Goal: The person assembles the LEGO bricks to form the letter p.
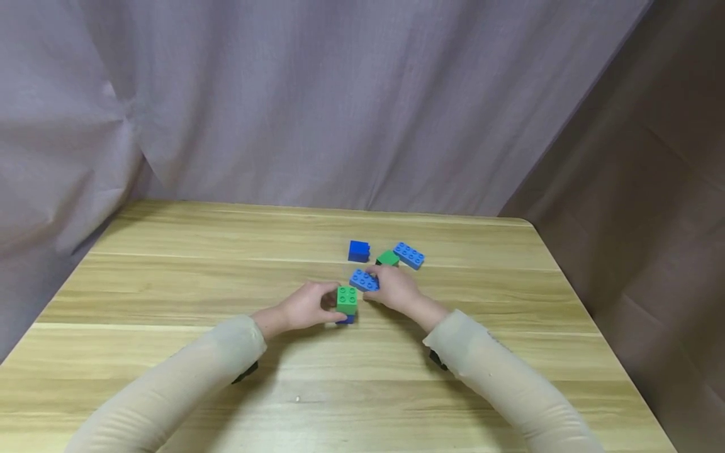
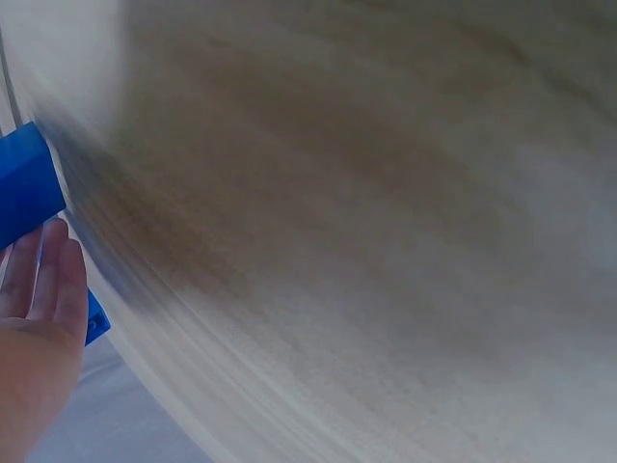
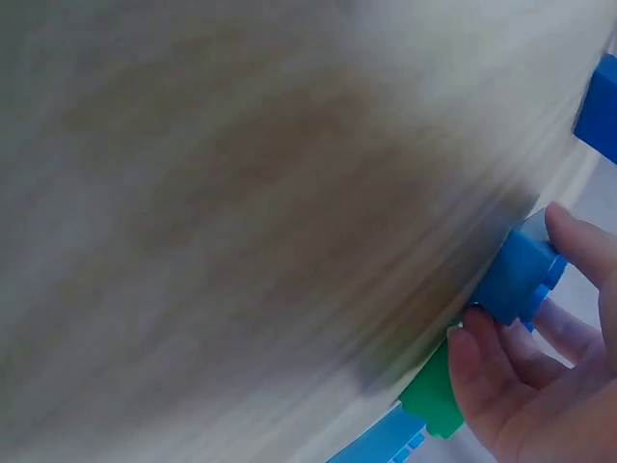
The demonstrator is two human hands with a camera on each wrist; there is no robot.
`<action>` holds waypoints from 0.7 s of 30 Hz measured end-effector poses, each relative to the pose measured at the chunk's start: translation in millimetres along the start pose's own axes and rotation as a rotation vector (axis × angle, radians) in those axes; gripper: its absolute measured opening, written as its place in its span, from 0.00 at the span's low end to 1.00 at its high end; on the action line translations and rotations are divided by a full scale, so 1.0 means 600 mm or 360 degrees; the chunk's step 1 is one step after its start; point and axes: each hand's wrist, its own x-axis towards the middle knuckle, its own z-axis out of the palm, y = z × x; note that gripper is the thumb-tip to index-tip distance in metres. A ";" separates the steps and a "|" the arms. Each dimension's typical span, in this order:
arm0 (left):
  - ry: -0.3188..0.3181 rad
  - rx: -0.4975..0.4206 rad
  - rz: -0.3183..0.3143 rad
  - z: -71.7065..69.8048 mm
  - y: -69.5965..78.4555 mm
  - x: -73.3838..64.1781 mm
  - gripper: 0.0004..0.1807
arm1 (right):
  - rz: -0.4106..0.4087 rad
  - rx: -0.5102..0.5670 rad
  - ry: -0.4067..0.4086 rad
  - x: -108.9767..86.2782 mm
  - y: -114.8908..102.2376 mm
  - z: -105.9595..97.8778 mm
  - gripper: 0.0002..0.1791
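Observation:
In the head view my left hand (image 1: 306, 306) grips a small stack, thumb in front and fingers behind. A green toy building brick (image 1: 347, 297) with studs on top forms its upper part, over a dark blue brick (image 1: 346, 319). The left wrist view shows the blue brick (image 2: 29, 188) of this stack beside the fingers (image 2: 48, 275). Just to the right, my right hand (image 1: 398, 290) pinches a lighter blue studded brick (image 1: 361, 279) between thumb and fingers. Seen from the right wrist, that brick (image 3: 513, 278) is held close over the wooden table.
Behind the right hand lie a green brick (image 1: 387, 257) and a long light blue brick (image 1: 409, 255), close together. A dark blue brick (image 1: 359, 251) lies on its side farther left. The wooden table (image 1: 198, 277) ends at a grey curtain (image 1: 317, 113).

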 end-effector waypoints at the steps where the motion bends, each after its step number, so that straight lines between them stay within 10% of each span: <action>1: 0.0001 0.0002 0.0002 0.000 0.000 0.000 0.17 | -0.0008 0.0010 0.0011 0.000 0.000 0.001 0.31; 21: -0.0014 0.0048 -0.0029 0.003 0.000 -0.002 0.17 | -0.0093 0.0586 0.0057 -0.017 0.032 -0.013 0.28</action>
